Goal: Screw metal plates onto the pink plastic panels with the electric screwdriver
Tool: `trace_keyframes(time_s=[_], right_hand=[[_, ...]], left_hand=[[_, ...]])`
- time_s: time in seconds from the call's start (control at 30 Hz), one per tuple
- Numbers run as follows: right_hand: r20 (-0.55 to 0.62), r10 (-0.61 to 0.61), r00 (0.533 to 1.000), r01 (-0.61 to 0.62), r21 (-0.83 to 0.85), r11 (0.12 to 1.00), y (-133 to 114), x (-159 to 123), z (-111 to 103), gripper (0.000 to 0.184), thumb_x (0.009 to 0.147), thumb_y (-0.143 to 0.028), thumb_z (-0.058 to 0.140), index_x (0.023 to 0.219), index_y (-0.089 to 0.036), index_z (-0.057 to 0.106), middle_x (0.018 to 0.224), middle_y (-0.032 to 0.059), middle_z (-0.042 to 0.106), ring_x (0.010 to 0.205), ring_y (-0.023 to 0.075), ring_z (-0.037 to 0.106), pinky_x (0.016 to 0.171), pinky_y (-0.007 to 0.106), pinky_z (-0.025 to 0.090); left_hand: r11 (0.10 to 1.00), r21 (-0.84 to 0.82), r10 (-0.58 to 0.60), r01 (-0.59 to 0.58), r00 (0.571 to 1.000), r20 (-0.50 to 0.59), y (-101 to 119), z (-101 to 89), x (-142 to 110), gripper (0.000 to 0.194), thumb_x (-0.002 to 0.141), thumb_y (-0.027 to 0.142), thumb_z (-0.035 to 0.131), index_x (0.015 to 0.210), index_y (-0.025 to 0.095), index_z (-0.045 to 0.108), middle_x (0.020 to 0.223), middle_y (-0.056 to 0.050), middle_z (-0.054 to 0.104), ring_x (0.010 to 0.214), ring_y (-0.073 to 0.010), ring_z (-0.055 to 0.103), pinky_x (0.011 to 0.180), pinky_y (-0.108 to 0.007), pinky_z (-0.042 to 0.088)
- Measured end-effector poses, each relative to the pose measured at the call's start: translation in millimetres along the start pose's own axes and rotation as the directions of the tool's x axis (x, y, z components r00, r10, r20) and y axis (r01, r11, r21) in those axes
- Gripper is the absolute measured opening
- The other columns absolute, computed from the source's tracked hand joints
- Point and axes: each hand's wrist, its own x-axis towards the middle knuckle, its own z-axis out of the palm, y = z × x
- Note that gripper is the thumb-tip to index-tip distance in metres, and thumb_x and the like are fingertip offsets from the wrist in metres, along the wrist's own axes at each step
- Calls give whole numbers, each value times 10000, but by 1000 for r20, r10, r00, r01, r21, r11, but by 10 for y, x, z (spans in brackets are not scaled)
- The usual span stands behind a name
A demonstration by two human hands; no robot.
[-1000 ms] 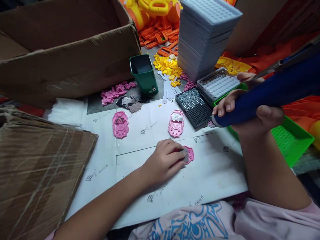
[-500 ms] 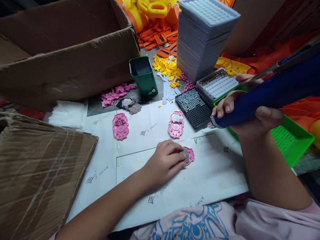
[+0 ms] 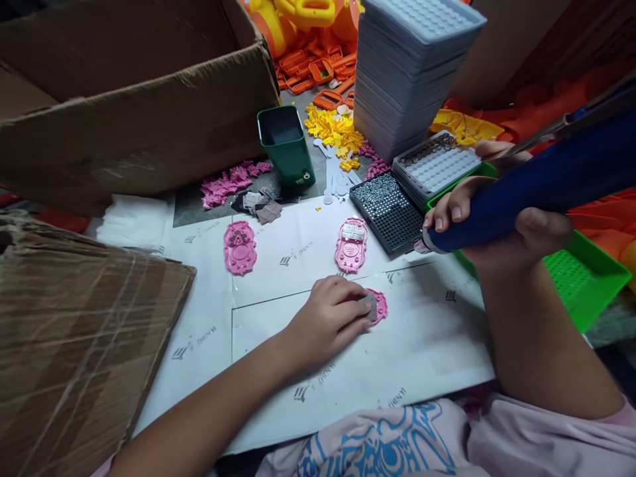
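My left hand (image 3: 334, 313) lies on the white work surface, fingers closed over a pink plastic casing (image 3: 381, 306). A dark grey plate (image 3: 369, 303) sits on that casing under my fingertips, and the hand hides part of both. My right hand (image 3: 497, 222) is wrapped around a blue electric screwdriver (image 3: 551, 189). The screwdriver's tip end points down left, close to the right corner of a black tray (image 3: 397, 228) of small screws; whether it touches cannot be seen. Two more pink casings lie further off, one with a silvery plate (image 3: 351, 248), the other with small metal parts (image 3: 240, 250).
Cardboard boxes (image 3: 149, 132) stand on the left. A green bin (image 3: 288, 149) and piles of yellow pieces (image 3: 332, 129), pink pieces (image 3: 228, 184) and grey plates (image 3: 265, 207) sit at the back. A tall stack of trays (image 3: 402, 86) rises behind the screw tray; a bright green basket (image 3: 591, 285) is at right.
The camera view has shifted slightly. Both hands stay in place, the left on the pink casing and the right around the screwdriver.
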Motion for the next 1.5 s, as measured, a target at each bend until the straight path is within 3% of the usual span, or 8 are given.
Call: trace_keyframes(time_s=[0.3, 0.4, 0.6, 0.83, 1.5], right_hand=[[67, -89, 994, 82, 104, 991, 71, -4, -46, 521, 602, -417, 724, 1091, -264, 629, 602, -9, 628, 511, 207, 578, 523, 375, 504], [43, -130, 991, 125, 112, 986, 24, 17, -45, 426, 623, -433, 714, 1006, -264, 632, 601, -12, 614, 511, 192, 576, 528, 365, 512], [-101, -192, 976, 191, -19, 981, -55, 319, -30, 237, 646, -399, 697, 778, -240, 580, 592, -25, 601, 524, 161, 603, 533, 316, 523], [-334, -238, 912, 223, -83, 971, 163, 658, -55, 161, 661, -312, 650, 750, -207, 568, 557, -49, 597, 462, 126, 583, 479, 257, 477], [-257, -199, 946, 167, -141, 976, 268, 668, -68, 156, 645, -330, 603, 691, -210, 515, 534, -40, 561, 463, 127, 566, 497, 264, 479]], left_hand=[[999, -14, 33, -33, 999, -18, -15, 11, -1, 123, 909, 237, 571, 979, 182, 656, 1034, -85, 626, 974, -200, 523, 885, -372, 399], [998, -9, 61, -61, 998, -26, -31, 23, 5, 133, 916, 240, 555, 982, 178, 653, 1044, -91, 623, 966, -203, 518, 880, -374, 405], [992, 5, 123, -123, 992, -11, -105, 68, 153, 141, 917, 245, 536, 930, 169, 653, 1023, -92, 618, 944, -200, 514, 857, -371, 406], [997, 28, 74, -73, 997, -36, -177, 102, 390, 150, 918, 245, 526, 902, 165, 651, 1017, -85, 614, 931, -206, 510, 853, -388, 399], [999, 11, 44, -44, 999, -15, -262, 43, 362, 163, 927, 265, 515, 917, 181, 654, 1022, -79, 607, 938, -216, 490, 841, -395, 386]])
